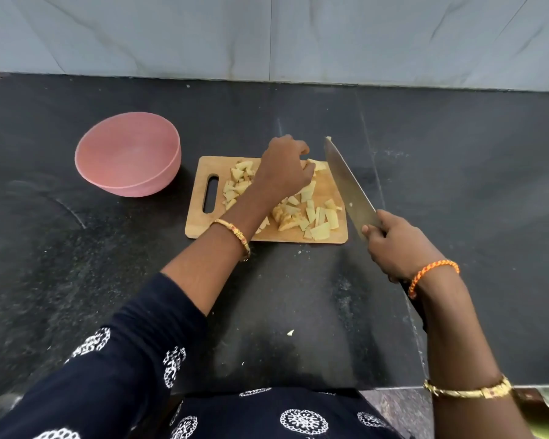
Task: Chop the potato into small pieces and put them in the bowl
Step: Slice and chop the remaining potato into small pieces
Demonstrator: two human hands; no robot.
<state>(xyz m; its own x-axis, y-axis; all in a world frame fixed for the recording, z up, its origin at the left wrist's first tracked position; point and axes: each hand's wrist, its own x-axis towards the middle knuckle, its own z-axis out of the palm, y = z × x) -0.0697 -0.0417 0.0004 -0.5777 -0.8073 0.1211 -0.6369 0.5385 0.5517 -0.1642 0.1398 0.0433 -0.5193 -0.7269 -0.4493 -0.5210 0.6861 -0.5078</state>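
Observation:
A wooden cutting board (200, 228) with a handle slot lies on the dark counter. Several pale yellow potato pieces (320, 218) are spread over it, some in a pile at its left part. My left hand (284, 169) reaches over the board, its fingers curled down onto pieces at the far side; what lies under the fingers is hidden. My right hand (396, 245) grips the handle of a large knife (346, 182), whose blade is raised above the board's right edge and points away from me. An empty pink bowl (127, 153) stands left of the board.
The black speckled counter (457, 172) runs back to a grey tiled wall (267, 36). A small potato scrap (290, 333) lies on the counter near its front edge. A bit of potato sticks to the knife tip.

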